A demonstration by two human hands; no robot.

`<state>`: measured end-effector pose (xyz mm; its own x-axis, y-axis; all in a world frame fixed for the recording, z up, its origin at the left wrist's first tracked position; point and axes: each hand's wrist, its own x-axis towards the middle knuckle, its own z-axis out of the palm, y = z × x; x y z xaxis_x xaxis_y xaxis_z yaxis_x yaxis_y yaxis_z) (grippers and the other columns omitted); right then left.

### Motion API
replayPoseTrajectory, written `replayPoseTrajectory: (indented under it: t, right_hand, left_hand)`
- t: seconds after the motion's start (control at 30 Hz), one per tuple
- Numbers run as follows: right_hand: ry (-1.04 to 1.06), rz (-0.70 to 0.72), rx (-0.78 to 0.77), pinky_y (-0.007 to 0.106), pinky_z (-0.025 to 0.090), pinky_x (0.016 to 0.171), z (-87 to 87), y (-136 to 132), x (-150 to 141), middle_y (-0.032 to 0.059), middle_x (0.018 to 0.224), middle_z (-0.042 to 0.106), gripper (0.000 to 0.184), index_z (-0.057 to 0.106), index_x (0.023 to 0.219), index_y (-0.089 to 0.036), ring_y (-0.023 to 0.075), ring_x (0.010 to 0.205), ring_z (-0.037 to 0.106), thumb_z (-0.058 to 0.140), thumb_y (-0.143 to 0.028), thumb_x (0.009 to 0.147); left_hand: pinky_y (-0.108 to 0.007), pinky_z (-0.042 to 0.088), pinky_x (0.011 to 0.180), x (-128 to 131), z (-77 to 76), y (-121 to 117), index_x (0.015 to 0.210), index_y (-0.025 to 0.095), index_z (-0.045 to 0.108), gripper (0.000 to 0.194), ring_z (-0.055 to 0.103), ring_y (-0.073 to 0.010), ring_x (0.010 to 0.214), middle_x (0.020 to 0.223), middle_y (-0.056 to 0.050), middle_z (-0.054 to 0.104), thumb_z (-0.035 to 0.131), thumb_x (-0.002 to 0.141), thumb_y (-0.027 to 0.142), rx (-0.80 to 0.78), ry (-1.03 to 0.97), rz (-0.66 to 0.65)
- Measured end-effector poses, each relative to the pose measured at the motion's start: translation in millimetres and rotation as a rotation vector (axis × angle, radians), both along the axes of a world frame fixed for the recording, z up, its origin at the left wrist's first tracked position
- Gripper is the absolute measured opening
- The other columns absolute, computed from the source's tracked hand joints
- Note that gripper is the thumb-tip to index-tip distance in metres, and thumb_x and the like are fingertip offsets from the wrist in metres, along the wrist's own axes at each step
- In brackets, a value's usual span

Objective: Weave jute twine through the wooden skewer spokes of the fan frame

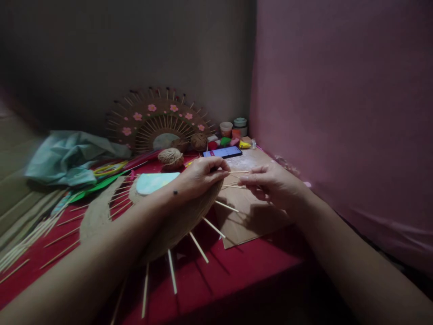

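Observation:
A fan-shaped piece (199,210) with wooden sticks (171,271) radiating from its twine-covered band lies tilted over the table, partly hidden under my left forearm. My left hand (208,175) is closed on the band's upper right edge, thumb and fingers pinched together. Just right of it, my right hand (267,184) pinches a thin strand of twine among the stick ends; its fingertips partly hide the strand. On the left, the fan's other side shows a beige band (98,216) and a light blue half-round centre (155,182).
Behind stand a finished-looking flowered fan (152,108), twine balls (171,157), a phone (223,152), and small cups (226,129). Cardboard (250,221) lies under my right hand on the red cloth (243,271). Left are scissors (110,169), loose sticks (30,243) and teal fabric (67,155). A pink curtain (341,113) hangs right.

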<state>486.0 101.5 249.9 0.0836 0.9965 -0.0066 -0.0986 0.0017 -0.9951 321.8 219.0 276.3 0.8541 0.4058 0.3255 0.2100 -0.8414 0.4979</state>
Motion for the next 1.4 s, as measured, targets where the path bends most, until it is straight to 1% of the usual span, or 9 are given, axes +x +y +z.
replayPoseTrajectory:
  t: [0.13,0.27,0.33,0.43,0.7,0.87,1.0,1.23,1.4]
  right_hand:
    - [-0.215,-0.097,0.168,0.021,0.023,0.039,0.3,-3.0,-5.4,-0.0057,0.043,0.043,0.026,0.067,0.064,-0.013,0.0041,0.039,0.032,0.068,-0.039,0.072]
    - [-0.649,-0.272,0.557,0.023,0.037,0.05,-1.1,-9.1,-18.8,-0.0005,0.056,0.058,0.015,0.067,0.065,-0.015,0.009,0.052,0.049,0.064,-0.026,0.076]
    - [-0.858,-0.26,0.736,0.024,0.04,0.055,-2.6,-13.8,-23.5,0.0,0.059,0.06,0.015,0.066,0.066,-0.016,0.0097,0.055,0.052,0.059,-0.02,0.078]
    - [-1.035,-0.211,0.853,0.022,0.041,0.053,-6.6,-20.1,-24.2,-0.0009,0.057,0.061,0.014,0.067,0.07,-0.017,0.0086,0.052,0.053,0.056,-0.017,0.08]
    - [-1.111,-0.148,0.755,0.023,0.049,0.066,-24.2,-23.3,-20.2,0.0054,0.083,0.073,0.021,0.07,0.095,-0.016,0.0131,0.073,0.066,0.05,-0.017,0.087]
    - [-1.175,-0.125,0.622,0.023,0.045,0.055,-40.7,-28.9,-31.3,0.0038,0.072,0.071,0.024,0.07,0.094,-0.019,0.0121,0.06,0.062,0.047,-0.022,0.089]
    - [-1.297,-0.131,0.735,0.028,0.046,0.062,-47.0,-35.5,-46.2,0.0106,0.082,0.072,0.028,0.067,0.103,-0.013,0.0174,0.071,0.064,0.043,-0.02,0.09]
    - [-1.486,-0.203,0.734,0.03,0.035,0.052,-41.3,-46.4,-57.2,0.0046,0.059,0.061,0.026,0.062,0.074,-0.017,0.0143,0.054,0.052,0.04,-0.014,0.087]
    - [-1.321,-0.1,0.453,0.027,0.03,0.05,-30.9,-39.8,-65.4,0.0034,0.061,0.063,0.023,0.06,0.071,-0.017,0.0121,0.052,0.052,0.043,-0.02,0.087]
  left_hand:
    - [-0.025,0.04,0.066,1.1,-2.1,0.0,0.081,0.014,0.062,0.019,0.05,-0.0118,0.067,0.072,0.0,0.059,0.052,0.083,0.03,0.021,-0.029,0.001]
    - [-0.025,0.041,0.067,3.0,-7.6,0.0,0.081,0.014,0.062,0.015,0.052,-0.0124,0.069,0.074,-0.001,0.06,0.053,0.082,0.026,0.023,-0.041,0.029]
    - [-0.024,0.041,0.067,3.3,-8.6,-0.6,0.08,0.014,0.062,0.013,0.052,-0.0119,0.069,0.073,0.0,0.06,0.054,0.081,0.024,0.012,-0.06,0.042]
    - [-0.023,0.04,0.066,2.4,-6.5,-1.4,0.08,0.014,0.062,0.012,0.051,-0.011,0.068,0.073,0.0,0.06,0.054,0.081,0.022,-0.005,-0.082,0.042]
    - [-0.023,0.039,0.064,1.4,-5.0,1.8,0.08,0.014,0.063,0.012,0.048,-0.011,0.067,0.069,0.001,0.057,0.055,0.08,0.023,-0.03,-0.104,0.023]
    - [-0.023,0.039,0.066,2.3,-3.5,2.5,0.08,0.014,0.064,0.012,0.05,-0.0119,0.071,0.073,0.0,0.059,0.055,0.08,0.022,-0.016,-0.128,0.048]
    - [-0.024,0.04,0.068,3.2,-5.5,3.7,0.081,0.014,0.064,0.011,0.052,-0.0123,0.072,0.073,0.0,0.06,0.056,0.079,0.021,-0.011,-0.13,0.047]
    - [-0.026,0.043,0.073,9.8,-29.0,8.4,0.078,0.015,0.064,0.007,0.057,-0.0136,0.076,0.079,-0.002,0.065,0.057,0.079,0.015,-0.001,-0.074,0.013]
    - [-0.027,0.043,0.075,14.7,-49.6,11.2,0.081,0.015,0.065,0.011,0.057,-0.015,0.078,0.082,-0.004,0.065,0.054,0.081,0.013,0.113,0.039,-0.006]
